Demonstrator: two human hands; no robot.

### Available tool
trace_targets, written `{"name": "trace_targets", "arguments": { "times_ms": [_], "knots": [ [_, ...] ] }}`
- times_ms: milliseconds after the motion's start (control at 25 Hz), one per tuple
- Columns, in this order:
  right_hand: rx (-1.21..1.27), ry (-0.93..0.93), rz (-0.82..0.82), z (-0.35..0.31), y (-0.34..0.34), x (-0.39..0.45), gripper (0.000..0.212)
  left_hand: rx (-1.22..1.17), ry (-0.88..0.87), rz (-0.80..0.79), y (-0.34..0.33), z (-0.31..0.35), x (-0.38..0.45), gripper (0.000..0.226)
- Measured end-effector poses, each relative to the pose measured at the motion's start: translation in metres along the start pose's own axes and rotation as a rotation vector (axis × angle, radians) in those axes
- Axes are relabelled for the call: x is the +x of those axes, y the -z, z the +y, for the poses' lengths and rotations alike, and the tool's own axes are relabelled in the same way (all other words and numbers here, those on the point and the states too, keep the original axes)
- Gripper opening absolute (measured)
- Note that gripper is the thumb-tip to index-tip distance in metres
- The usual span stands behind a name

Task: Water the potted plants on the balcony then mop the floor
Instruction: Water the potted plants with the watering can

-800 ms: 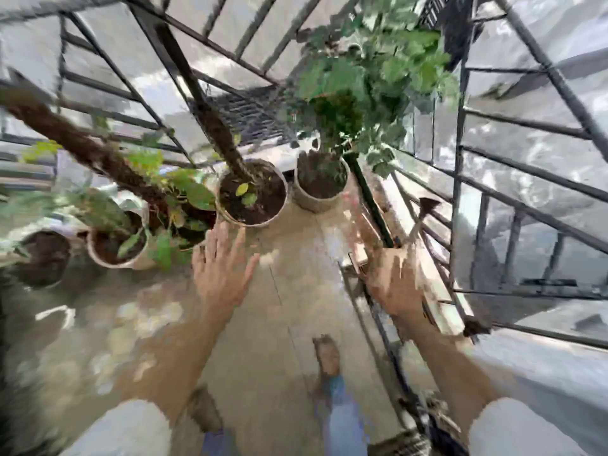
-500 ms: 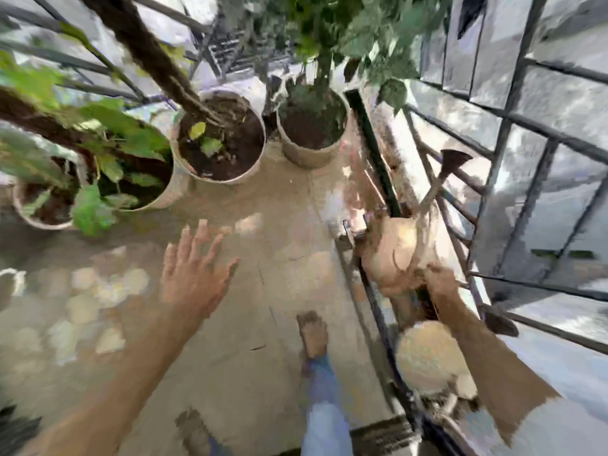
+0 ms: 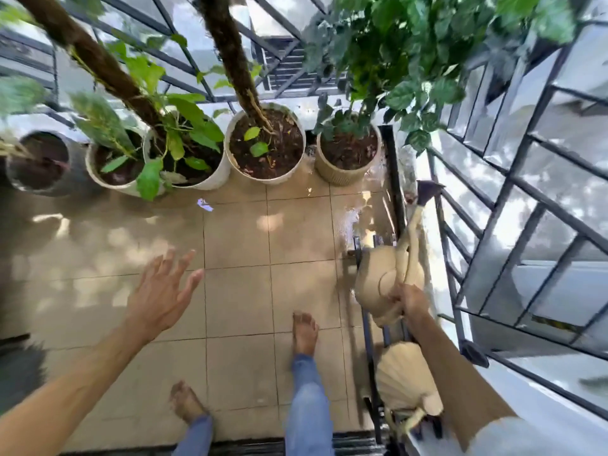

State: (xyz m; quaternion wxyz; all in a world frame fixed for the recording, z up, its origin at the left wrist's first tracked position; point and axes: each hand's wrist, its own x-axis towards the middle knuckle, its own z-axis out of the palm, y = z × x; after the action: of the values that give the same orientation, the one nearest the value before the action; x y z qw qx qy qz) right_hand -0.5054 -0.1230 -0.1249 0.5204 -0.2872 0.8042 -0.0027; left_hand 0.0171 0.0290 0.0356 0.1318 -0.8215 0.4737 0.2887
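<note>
Right hand [image 3: 409, 299] grips a beige watering can [image 3: 385, 281]; left hand [image 3: 163, 292] spread wide, empty. Five soil-filled pots [image 3: 266, 143] hold plants.

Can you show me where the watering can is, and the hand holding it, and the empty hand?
watering can [image 3: 378, 278]: head view, on its round body.
right hand [image 3: 409, 299]: head view, knuckles.
left hand [image 3: 161, 292]: head view, back of hand.
</note>
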Motion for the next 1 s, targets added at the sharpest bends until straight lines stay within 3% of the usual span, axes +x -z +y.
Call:
{"name": "trace_targets", "arguments": {
  "times_ms": [120,240,400,600,760,880,1000],
  "knots": [
    [-0.149,0.123,0.001,-0.035,0.007,-0.113,0.036,-0.176,0.056,-0.109,0.035,-0.008,-0.046,0.080],
    [-0.269,0.289,-0.073,-0.087,-0.008,-0.243,0.023,-0.444,0.036,-0.259,0.078,-0.012,-0.105,0.064],
    [-0.387,0.539,-0.148,-0.134,-0.059,-0.392,0.015,-0.903,0.033,-0.222,0.119,-0.029,-0.166,0.038],
    [-0.556,0.771,-0.267,-0.150,-0.149,-0.577,0.028,-1.421,0.128,-0.020,0.146,-0.110,-0.253,0.042],
    [-0.610,0.975,-0.339,-0.166,-0.225,-0.699,0.034,-1.632,0.076,0.295,0.161,-0.214,-0.298,0.084],
    [-0.603,1.078,-0.438,-0.170,-0.286,-0.797,0.041,-1.876,0.054,0.535,0.178,-0.309,-0.334,0.073],
    [-0.624,1.179,-0.573,-0.167,-0.346,-0.881,0.023,-1.997,0.114,0.643,0.188,-0.399,-0.370,0.068]
  ]
}}
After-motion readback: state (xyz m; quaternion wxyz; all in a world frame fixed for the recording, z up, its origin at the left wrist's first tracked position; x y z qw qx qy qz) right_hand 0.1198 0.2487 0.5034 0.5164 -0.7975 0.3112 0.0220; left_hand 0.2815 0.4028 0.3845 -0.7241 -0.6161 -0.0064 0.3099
